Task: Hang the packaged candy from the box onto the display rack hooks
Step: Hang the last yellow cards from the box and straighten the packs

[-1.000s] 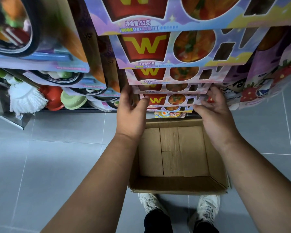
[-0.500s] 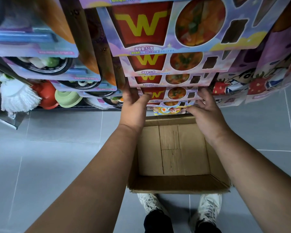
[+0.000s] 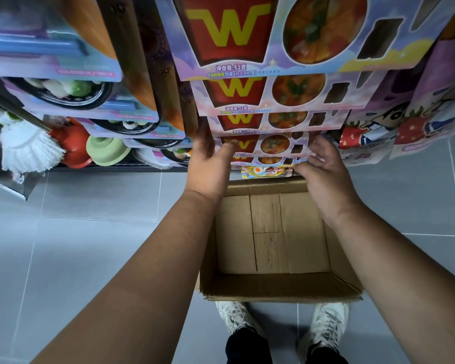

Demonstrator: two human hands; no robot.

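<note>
The candy pack [image 3: 273,145], low in the column of hanging packs [image 3: 247,93], is pinched at its left edge by the left hand [image 3: 208,166], with the thumb laid on its front. Its right edge is gripped by the curled fingers of the right hand [image 3: 325,172]. The hook is hidden behind the packs, so it cannot be told whether the pack is seated. If it is released before it is fully threaded, it may be dropped into the box [image 3: 279,287] below. The pack beneath [image 3: 271,161] could also be knocked loose by the right thumb. Compared with half a second ago, both hands are found almost unmoved on the same pack, and the column is seen from slightly nearer.
</note>
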